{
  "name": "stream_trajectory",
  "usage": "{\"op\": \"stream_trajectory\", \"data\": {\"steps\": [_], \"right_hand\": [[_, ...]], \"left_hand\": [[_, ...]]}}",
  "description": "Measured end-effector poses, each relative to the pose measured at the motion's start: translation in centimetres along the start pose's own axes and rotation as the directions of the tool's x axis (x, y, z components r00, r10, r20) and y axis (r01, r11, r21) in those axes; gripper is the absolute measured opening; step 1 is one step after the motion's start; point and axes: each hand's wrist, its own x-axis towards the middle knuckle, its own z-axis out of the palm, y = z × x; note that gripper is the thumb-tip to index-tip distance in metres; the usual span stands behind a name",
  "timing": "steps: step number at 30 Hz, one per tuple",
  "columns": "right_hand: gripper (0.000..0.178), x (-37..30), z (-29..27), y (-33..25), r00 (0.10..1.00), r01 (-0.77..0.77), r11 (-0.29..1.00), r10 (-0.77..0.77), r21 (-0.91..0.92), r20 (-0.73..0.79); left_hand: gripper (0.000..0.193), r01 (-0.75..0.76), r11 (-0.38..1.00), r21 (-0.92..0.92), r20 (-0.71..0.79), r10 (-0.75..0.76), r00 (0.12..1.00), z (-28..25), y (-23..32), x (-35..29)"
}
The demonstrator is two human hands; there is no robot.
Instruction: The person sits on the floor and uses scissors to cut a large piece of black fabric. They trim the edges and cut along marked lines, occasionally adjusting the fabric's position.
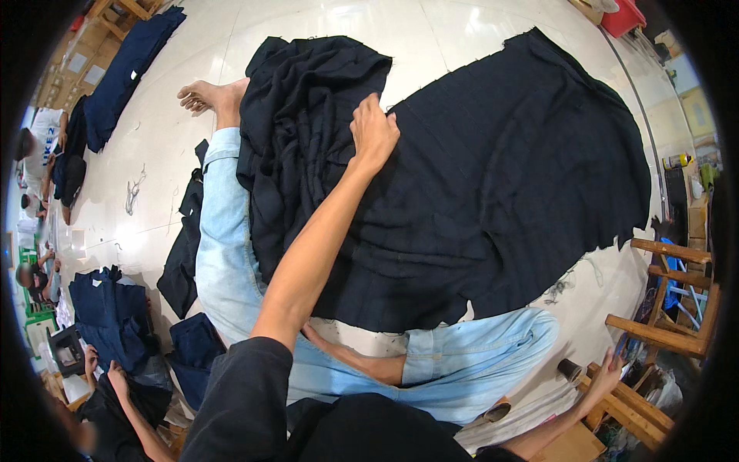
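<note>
My left hand (375,135) was closed on the dark cloth (508,177) across the floor (462,31), my right hand (606,379) was beside wooden bars (633,406), grip undeterminable, and a white shirt (48,123) bore blue lettering (41,150).

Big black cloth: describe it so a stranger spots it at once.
Start at the wearer's light-blue jeans on the pale floor. Beyond the folded leg spreads the black cloth, bunched at its left, with the left hand on it. Its broad spread sets it apart from the smaller dark piece left of the other leg.
</note>
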Motion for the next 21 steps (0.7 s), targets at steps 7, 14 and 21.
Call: {"op": "stream_trajectory", "data": {"steps": [7,14,21], "right_hand": [[0.058,-5.2,-2.9,-14.7,0.929,0.346,0.578,-0.102,0.739,-0.356],[0.056,-12.8,15.8,-41.5,0.303,-0.439,0.499,-0.701,0.748,0.645],[0.049,-15.0,30.3,-51.9,0.099,-0.346,0.666,-0.674,0.661,0.732]], "left_hand": [[0.041,0.263,0.956,0.133,0.198,-0.285,0.938,0.9,-1.2,0.7],[0.016,0.287,0.891,-0.352,0.215,-0.221,0.951,-0.3,-4.0,0.8],[0.007,0.402,0.613,-0.681,0.324,-0.24,0.915,0.2,-4.0,0.5]]}}
